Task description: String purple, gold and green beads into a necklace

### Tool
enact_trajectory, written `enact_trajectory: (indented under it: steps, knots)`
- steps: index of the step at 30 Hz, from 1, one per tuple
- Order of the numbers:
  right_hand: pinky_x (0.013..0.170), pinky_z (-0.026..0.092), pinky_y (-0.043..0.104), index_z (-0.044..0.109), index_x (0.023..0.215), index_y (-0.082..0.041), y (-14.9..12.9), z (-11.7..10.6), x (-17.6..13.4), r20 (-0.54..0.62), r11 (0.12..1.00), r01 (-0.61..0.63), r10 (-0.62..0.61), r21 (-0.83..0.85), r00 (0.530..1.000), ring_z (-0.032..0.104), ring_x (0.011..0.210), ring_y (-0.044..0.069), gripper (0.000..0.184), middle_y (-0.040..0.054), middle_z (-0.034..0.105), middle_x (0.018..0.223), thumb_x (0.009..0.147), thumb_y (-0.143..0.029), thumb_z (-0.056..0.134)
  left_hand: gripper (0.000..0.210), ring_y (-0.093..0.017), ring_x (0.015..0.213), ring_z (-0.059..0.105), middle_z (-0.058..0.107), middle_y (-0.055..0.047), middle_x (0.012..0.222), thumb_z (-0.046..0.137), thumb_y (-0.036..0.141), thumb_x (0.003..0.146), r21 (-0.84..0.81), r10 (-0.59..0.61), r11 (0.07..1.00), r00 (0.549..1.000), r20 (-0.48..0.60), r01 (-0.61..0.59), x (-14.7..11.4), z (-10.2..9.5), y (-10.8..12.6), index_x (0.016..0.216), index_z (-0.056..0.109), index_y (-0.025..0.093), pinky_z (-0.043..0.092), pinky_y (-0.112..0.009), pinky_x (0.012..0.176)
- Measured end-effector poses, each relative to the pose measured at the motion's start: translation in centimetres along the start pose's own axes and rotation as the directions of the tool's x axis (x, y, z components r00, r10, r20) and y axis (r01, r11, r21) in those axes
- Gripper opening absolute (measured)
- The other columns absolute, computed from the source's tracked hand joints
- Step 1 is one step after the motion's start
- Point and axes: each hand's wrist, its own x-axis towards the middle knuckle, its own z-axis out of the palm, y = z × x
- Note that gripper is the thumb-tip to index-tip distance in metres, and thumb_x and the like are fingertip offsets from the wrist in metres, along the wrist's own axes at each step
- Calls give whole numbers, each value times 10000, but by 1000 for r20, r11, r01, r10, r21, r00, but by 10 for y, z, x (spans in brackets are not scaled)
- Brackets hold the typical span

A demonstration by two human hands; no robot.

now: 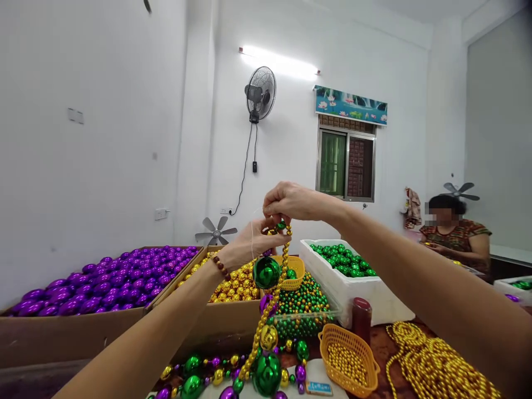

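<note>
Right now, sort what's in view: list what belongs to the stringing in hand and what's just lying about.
In hand:
left hand
right hand
bead strand
white thread

Lying about:
box of purple beads
tub of green beads
orange basket
maroon bottle
wall fan

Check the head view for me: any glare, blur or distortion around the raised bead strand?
Head view: bright glare from the white ceiling strip light; highlights glint on the shiny green, gold and purple bead strand; left hand and right hand look sharp; wide-angle stretch bows both forearms at the frame edges.
</note>
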Motion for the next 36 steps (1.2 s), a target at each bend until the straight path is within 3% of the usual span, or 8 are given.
enact_trajectory:
  steps: [5, 10, 13, 16, 19, 23, 28, 36]
  knots:
    - [430, 429, 219, 639, 597, -132, -12, -19, 13, -118, 1000, -29, 29, 2, 993, 513, 461, 99, 181, 10, 588, 533, 747, -47, 584, 249, -189, 706, 643, 671, -69, 844, 736, 227, 711, -112, 8, 993, 986, -169, -27, 11, 8, 24, 925, 631, 155, 483, -371, 707]
    - [462, 466, 183, 643, 691, -130, -16, -37, 5, -144, 978, 51, -22, 202, 989, 506, 475, 74, 151, -24, 545, 552, 817, -88, 572, 426, -310, 1009, 662, 680, -200, 1092, 647, 402, 820, -557, -3, 826, 988, 152, 88, 10, 1, 44, 1128, 567, 119, 432, -476, 937]
    - [452, 459, 179, 657, 715, -126, -14, -43, -4, -117, 926, 92, -53, 366, 992, 493, 454, 68, 142, -34, 530, 546, 834, -114, 580, 464, -307, 994, 655, 670, -177, 1097, 543, 544, 858, -650, 11, 736, 957, 289, 188, 7, -3, 50, 1062, 587, 130, 437, -494, 924]
    - [452, 448, 176, 667, 712, -117, -14, -47, -12, -129, 924, 93, -49, 370, 990, 475, 454, 63, 149, -31, 531, 542, 833, -102, 582, 299, -247, 914, 652, 671, -105, 1010, 571, 451, 876, -667, 32, 719, 949, 313, 196, 5, 0, 54, 956, 601, 164, 453, -481, 893]
    - [439, 425, 176, 663, 684, -113, -13, -52, -17, -179, 945, 69, -11, 320, 984, 470, 458, 65, 151, -26, 533, 528, 813, -77, 594, 176, -196, 864, 632, 657, -71, 959, 658, 255, 838, -606, 46, 788, 971, 236, 110, 9, 6, 58, 985, 602, 176, 459, -429, 859]
    - [422, 397, 183, 653, 629, -110, -11, -58, -16, -209, 962, 39, 19, 271, 978, 473, 456, 74, 167, -19, 537, 491, 774, -42, 605, 353, -181, 792, 614, 640, -64, 926, 775, 188, 712, -344, 81, 937, 995, 55, -57, 24, 16, 65, 1014, 594, 166, 445, -355, 723]
    - [431, 406, 203, 667, 632, -105, -5, -61, -10, -242, 972, 28, 30, 233, 970, 480, 460, 81, 152, -15, 539, 493, 750, -31, 609, 335, -136, 585, 518, 567, -18, 715, 832, 183, 602, 13, 135, 991, 959, -248, -136, 40, 36, 72, 810, 571, 160, 365, -314, 559]
    - [423, 378, 211, 654, 631, -103, 9, -72, -11, -354, 968, 83, 7, 237, 935, 446, 431, 71, 152, -13, 538, 496, 763, -45, 605, 242, -158, 752, 556, 617, -67, 858, 730, 346, 748, -200, 59, 973, 960, -273, -117, 41, 41, 73, 820, 600, 154, 397, -325, 696]
